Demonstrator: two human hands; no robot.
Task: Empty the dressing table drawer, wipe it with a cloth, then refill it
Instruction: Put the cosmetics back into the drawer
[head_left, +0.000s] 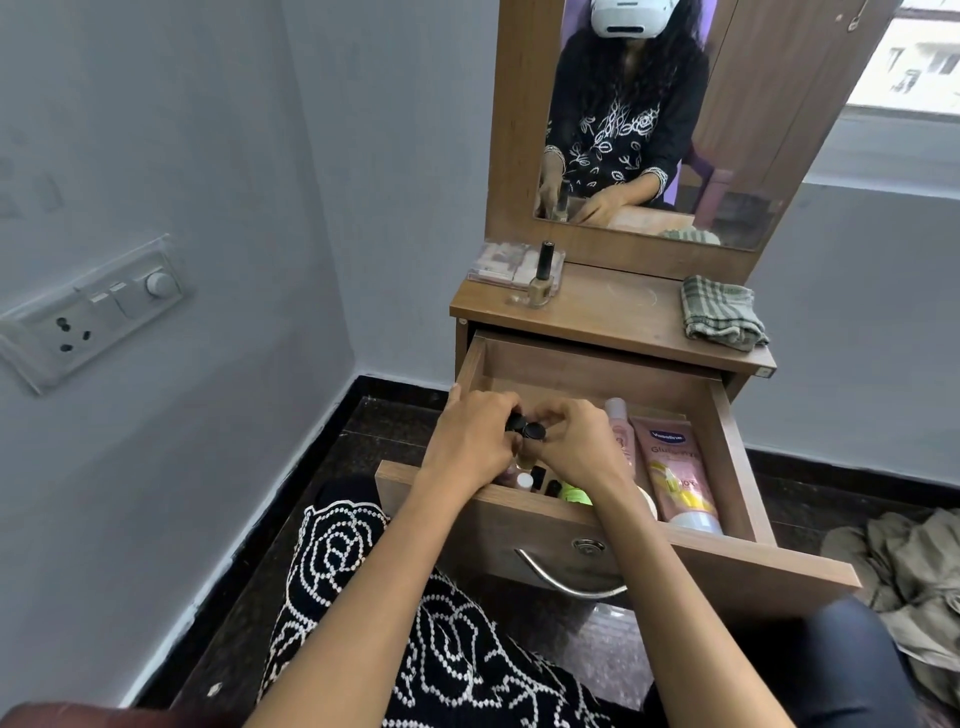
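- The drawer (727, 415) of the dressing table stands pulled well out, with things lying along its front and right side.
- Both hands meet over the drawer's left front part. The left hand (475, 441) has its fingers curled around small black-capped bottles (524, 429), and the right hand (576, 447) pinches at the same bottles from the other side, fingers bent.
- Under the hands, more small bottles (535, 479) stand close to the drawer's front wall, with something bright green (575, 493) just beside them.
- To the right of the hands lies a pink tube (678, 475) with its cap towards the front, and a slim pink bottle (619, 426) touches its left side.
- On the tabletop (613, 317) above the drawer, a nail polish bottle (541, 278) stands upright at the left, just in front of a clear flat case (493, 262).
- A folded checked cloth (719, 312) lies at the tabletop's right end.
- The mirror (727, 156) behind shows the person seated, hands reaching forward.
- A heap of pale fabric (909, 582) lies on the dark floor at the right.
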